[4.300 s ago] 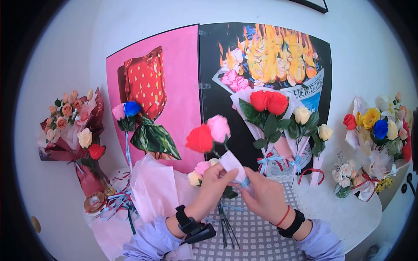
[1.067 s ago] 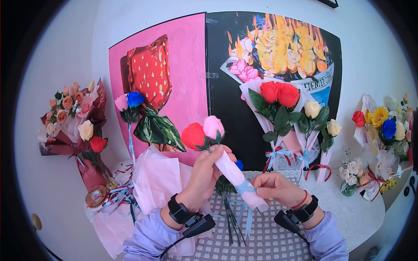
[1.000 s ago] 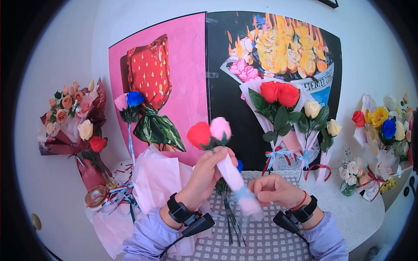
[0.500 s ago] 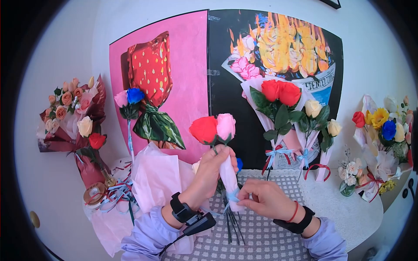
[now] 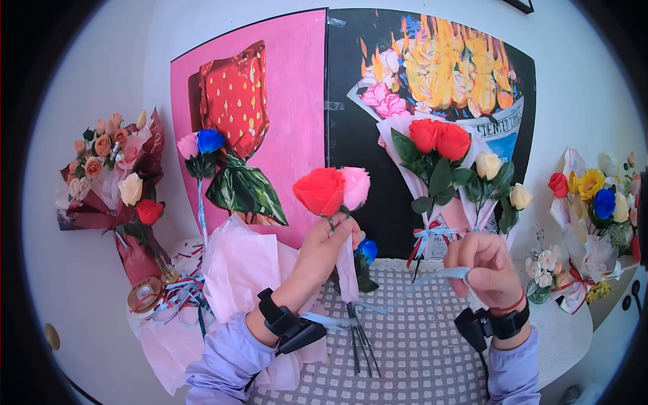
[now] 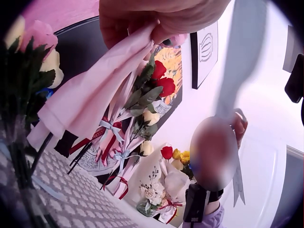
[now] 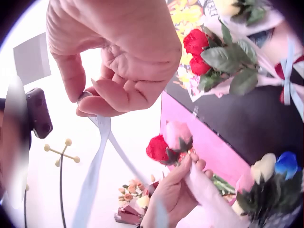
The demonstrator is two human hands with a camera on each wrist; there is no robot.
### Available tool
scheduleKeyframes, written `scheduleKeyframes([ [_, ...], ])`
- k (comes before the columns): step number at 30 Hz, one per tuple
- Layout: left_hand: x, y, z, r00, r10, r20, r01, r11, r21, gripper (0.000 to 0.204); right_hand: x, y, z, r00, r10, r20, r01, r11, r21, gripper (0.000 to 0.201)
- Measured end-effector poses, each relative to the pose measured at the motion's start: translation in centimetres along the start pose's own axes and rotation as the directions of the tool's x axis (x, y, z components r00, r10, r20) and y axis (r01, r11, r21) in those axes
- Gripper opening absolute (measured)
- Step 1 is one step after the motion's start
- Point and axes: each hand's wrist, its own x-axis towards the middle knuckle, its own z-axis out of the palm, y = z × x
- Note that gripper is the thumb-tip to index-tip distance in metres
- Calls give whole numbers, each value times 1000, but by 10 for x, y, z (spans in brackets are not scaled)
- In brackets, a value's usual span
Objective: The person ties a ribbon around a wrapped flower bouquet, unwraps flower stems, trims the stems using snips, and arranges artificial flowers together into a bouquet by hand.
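In the head view my left hand [image 5: 324,250] grips a small bunch, its fingers curled round pale pink paper [image 5: 347,273] just under a red rose [image 5: 319,192] and a pink rose [image 5: 356,187]. The left wrist view shows that paper [image 6: 90,95] hanging from my fingers. My right hand [image 5: 487,270] is off to the right, pinching a light blue ribbon [image 5: 453,273]. In the right wrist view the ribbon [image 7: 97,156] trails down from thumb and fingertips of my right hand [image 7: 114,57]. Whether it still touches the paper I cannot tell.
Loose stems [image 5: 358,344] lie on the grey patterned cloth [image 5: 418,337], with a blue rose [image 5: 368,250] beyond. Pink paper sheets [image 5: 243,270] and a ribbon spool [image 5: 144,295] are at left. Wrapped red roses [image 5: 439,138] stand behind; bouquets stand at both sides.
My right hand has moved away from the paper, up and to the right, drawing the ribbon out. The blue ribbon no longer shows around the paper's lower part. The left hand still holds the bunch.
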Motion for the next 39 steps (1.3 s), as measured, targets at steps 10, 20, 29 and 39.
scheduleKeyframes([
  [10, -3, 12, -3, 995, -93, -31, 89, 990, -113, 23, 4, 23, -2, 975, -96, -199, -167, 267, -949, 28],
  [20, -17, 18, 22, 986, -145, 79, 161, 947, -279, 26, 11, 62, 42, 957, -122, -264, -212, 328, -921, 21],
  [29, -11, 23, 14, 994, 16, -105, -48, 949, -313, 28, 12, 54, 18, 934, -13, -357, -327, 371, -869, 15],
  [39, -5, 51, -34, 906, 274, -323, -386, 847, -365, 21, 3, 61, -18, 902, 424, -86, -254, 359, -898, 17],
])
